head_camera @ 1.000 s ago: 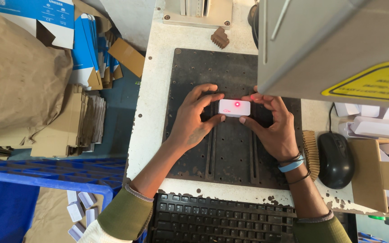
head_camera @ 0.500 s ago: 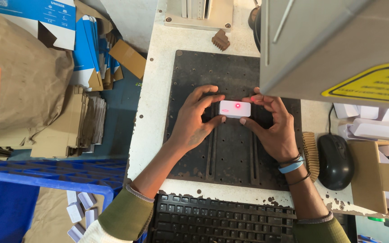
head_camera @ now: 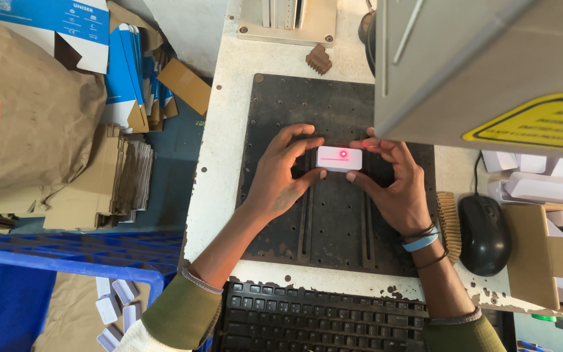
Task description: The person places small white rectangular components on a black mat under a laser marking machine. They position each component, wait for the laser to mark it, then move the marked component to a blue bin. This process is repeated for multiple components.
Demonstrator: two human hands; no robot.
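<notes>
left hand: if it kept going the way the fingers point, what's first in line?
The left hand points right, and its fingertips already touch the small white block with the red light spot. Just past it are the right hand fingers, gripping the block's other end.

sleeves: olive green, ribbed cuffs | right wrist: light blue band [head_camera: 421, 243], thin dark bands | hands: bare

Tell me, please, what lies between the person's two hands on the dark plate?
A small white block with a red light spot, pinched between left hand and right hand, in the head view.
</notes>
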